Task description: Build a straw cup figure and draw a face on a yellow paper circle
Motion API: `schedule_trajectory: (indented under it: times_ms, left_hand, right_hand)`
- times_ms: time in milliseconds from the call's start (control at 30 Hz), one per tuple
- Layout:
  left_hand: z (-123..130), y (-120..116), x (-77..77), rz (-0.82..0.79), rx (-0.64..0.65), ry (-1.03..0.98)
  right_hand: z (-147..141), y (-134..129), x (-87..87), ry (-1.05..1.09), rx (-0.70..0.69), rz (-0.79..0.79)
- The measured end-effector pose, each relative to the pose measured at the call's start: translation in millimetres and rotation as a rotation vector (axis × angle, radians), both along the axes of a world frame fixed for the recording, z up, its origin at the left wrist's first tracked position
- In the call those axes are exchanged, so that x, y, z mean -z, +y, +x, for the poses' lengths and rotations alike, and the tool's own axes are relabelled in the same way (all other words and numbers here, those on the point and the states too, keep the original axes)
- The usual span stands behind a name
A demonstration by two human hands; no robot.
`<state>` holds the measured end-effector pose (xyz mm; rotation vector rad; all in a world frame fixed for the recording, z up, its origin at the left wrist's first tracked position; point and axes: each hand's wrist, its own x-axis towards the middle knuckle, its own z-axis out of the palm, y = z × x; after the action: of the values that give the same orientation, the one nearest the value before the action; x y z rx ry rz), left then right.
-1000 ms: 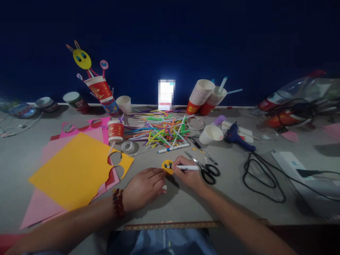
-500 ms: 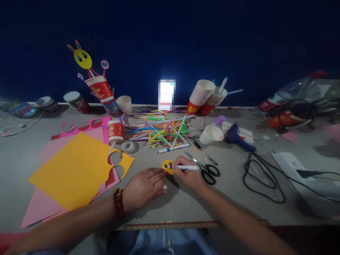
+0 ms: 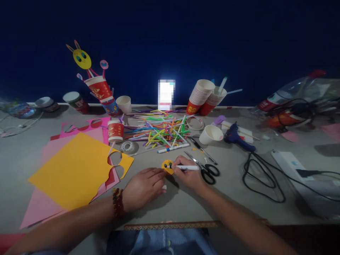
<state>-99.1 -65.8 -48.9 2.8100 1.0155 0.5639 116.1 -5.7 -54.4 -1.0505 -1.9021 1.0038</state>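
Note:
A small yellow paper circle (image 3: 166, 163) with two dark drawn eyes lies in front of me on the table. My left hand (image 3: 146, 187) is closed, its fingertips pinning the circle's lower left edge. By its thumb a small white piece (image 3: 164, 187) sticks out, perhaps a cap; most of it is hidden. A white marker (image 3: 189, 167) is gripped in my right hand (image 3: 187, 175), its tip at the right-hand eye on the circle. Black-handled scissors (image 3: 208, 173) lie just right of that hand.
Yellow paper (image 3: 71, 170) covers pink sheets at left. Colored sticks (image 3: 162, 131) are heaped behind the hands. Paper cups (image 3: 200, 94) stand at the back, near a decorated cup figure (image 3: 98, 88). Right of the scissors are a blue glue gun (image 3: 239, 138) and a looped black cord (image 3: 262, 180).
Almost nothing differs. Both hands keep their places, with the marker still against the yellow circle; the whole view has shifted very slightly.

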Motion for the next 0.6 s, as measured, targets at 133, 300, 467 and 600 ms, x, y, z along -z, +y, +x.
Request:
schedule_trajectory:
  times_ms: [133,300,467,600]
  left_hand:
    - [0.4,1.0,0.2,0.006,0.002,-0.001]
    - [0.4,0.0,0.1,0.002,-0.008,0.002]
    - [0.5,-0.4,-1.0,0.003,-0.013,0.012]
    - [0.6,0.0,-2.0,0.008,-0.01,0.0]
  right_hand:
    - [0.2,-0.2,1.7,0.004,0.013,-0.001]
    - [0.4,-0.1,3.2,0.03,0.009,-0.002]
    - [-1.0,0.2,-0.1,0.026,-0.012,0.001]
    - [-1.0,0.2,0.8,0.015,-0.013,0.001]
